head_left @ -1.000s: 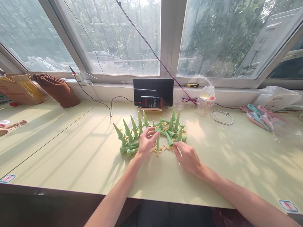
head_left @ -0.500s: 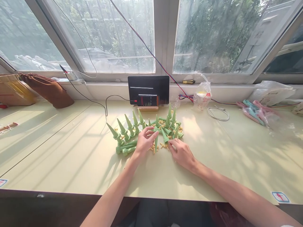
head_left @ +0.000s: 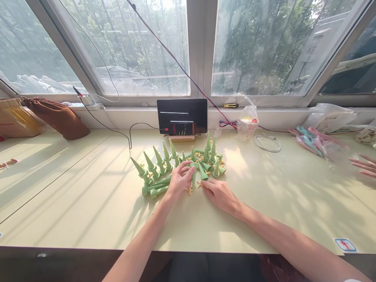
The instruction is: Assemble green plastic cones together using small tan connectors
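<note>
My left hand [head_left: 181, 180] is closed around the top of a green plastic watering spike [head_left: 194, 181], whose point hangs downward. My right hand [head_left: 219, 194] lies low over the table, its fingertips pinched at a small yellow T-shaped plastic piece [head_left: 200, 183]. Just beyond those fingertips a green cone [head_left: 202, 172] leans with its wide end toward me. To the left stands a row of upright green spikes [head_left: 160, 160], with green tubes [head_left: 158, 190] lying in front. More green parts and scattered yellow pieces [head_left: 189, 190] surround both hands.
A black tablet [head_left: 182, 111] and a phone [head_left: 181, 128] stand behind the pile. A plastic-bagged cup [head_left: 248, 122], a white cable [head_left: 267, 143] and bagged pink and blue clips [head_left: 313, 139] sit to the right. Another person's hand [head_left: 364, 166] shows at the right edge. A brown pouch [head_left: 57, 119] lies left.
My right hand has moved from beside the green cone slightly left and down to a yellow piece. My left hand still holds its spike. Another person's hand has appeared at the right edge.
</note>
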Demonstrator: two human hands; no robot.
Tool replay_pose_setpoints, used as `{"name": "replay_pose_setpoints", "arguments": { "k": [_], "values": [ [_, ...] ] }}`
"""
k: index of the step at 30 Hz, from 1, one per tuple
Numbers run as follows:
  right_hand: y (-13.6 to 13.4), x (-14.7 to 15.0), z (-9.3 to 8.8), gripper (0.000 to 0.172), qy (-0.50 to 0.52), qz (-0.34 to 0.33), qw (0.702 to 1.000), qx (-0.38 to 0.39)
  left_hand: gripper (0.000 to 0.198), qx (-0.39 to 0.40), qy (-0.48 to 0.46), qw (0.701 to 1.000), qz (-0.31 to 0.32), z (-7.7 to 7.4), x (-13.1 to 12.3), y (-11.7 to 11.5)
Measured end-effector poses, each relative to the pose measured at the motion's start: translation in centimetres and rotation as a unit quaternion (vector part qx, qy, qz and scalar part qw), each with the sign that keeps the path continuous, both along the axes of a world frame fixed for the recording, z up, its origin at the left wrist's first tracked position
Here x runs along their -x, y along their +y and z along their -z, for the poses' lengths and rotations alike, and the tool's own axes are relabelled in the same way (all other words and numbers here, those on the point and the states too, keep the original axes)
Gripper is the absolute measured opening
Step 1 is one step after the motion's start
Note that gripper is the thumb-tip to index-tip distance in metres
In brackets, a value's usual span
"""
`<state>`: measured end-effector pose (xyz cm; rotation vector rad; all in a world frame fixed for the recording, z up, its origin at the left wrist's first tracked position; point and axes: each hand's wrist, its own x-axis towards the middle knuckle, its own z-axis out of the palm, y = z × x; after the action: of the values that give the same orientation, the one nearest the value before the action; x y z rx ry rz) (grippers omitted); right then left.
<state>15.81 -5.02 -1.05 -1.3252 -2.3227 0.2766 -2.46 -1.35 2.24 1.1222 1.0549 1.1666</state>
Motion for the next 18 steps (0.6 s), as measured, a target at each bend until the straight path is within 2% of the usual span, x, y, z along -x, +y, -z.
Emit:
{"name": "replay_pose_setpoints", "arguments": {
  "k": [8,18],
  "values": [
    [0.28,0.45,0.65,0.024,0.016,0.01,1.0,-0.002,0.048,-0.011,0.014,1.0,0.013,0.34,0.17,0.01],
    [0.29,0.84,0.18,0.025,-0.019,0.01,1.0,0.0,0.05,-0.006,-0.009,1.0,0.014,0.47,0.18,0.17]
  ]
}}
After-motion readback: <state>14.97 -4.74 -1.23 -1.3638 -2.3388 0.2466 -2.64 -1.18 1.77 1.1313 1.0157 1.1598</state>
